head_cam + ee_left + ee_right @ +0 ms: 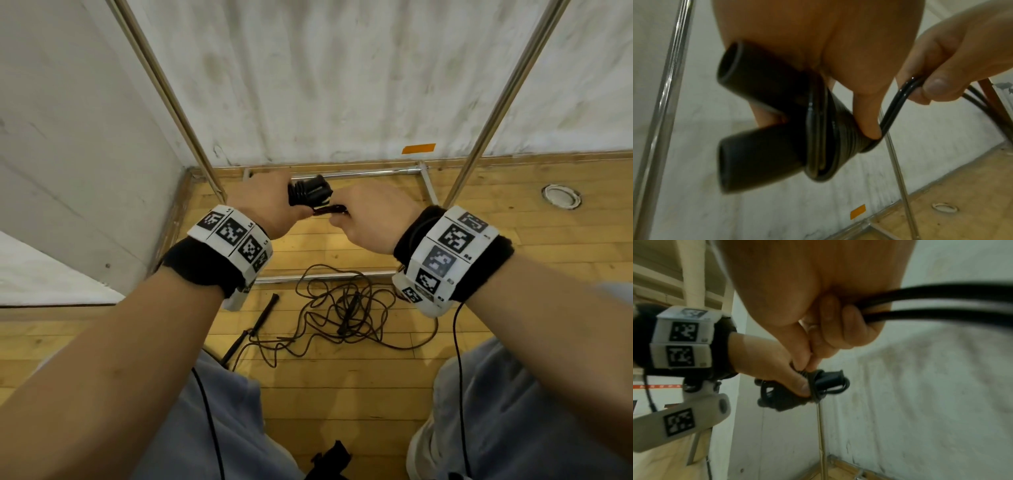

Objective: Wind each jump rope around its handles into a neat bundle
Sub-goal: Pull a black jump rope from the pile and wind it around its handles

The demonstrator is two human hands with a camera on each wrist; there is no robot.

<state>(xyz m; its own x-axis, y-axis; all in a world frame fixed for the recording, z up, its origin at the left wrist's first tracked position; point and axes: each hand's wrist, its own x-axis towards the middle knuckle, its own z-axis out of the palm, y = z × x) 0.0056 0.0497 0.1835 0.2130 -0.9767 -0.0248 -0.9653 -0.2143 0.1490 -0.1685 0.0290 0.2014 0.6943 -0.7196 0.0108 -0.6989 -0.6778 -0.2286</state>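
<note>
Forearms (120,342), wooden floor (342,394), white walls (342,85)

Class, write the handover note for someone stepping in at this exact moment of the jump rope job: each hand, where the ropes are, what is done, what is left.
Left hand: grips the two black handles together, thumb pressing the coils.
Right hand: pinches the doubled loose end of the cord beside the bundle.
Done: several turns already lie wound around these handles.
Left: wind and secure this last length.
A second jump rope lies tangled and unwound on the wooden floor below the hands; it needs bundling next.
</note>
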